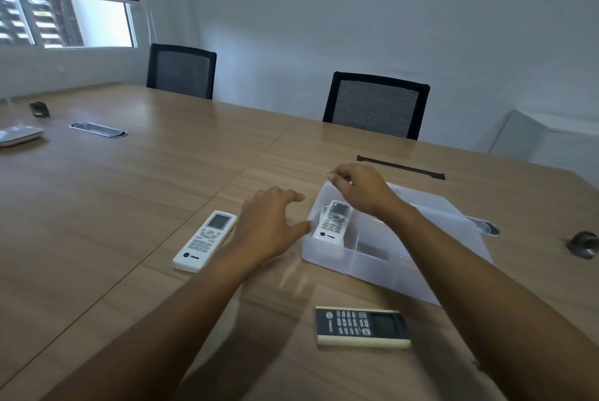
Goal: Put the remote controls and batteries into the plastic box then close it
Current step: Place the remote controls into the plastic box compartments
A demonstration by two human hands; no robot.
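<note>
A clear plastic box (353, 266) with inner dividers stands open on the wooden table, its lid (447, 203) tipped back behind it. One white remote (334, 222) lies in the box's left compartment. A second white remote (205, 241) rests on the table left of the box. A dark-faced remote (361, 326) lies in front of the box. My left hand (270, 227) hovers open between the second white remote and the box, thumb near the box's left wall. My right hand (358, 188) is above the box's far left corner with fingers curled; nothing shows in it. No batteries are visible.
Two black mesh chairs (376, 105) stand at the table's far side. A black strip (400, 167) lies beyond the box. A dark mouse-like object (583, 243) and a metal cable grommet (484, 225) sit at the right; another grommet (97, 129) and a white device (17, 135) at far left.
</note>
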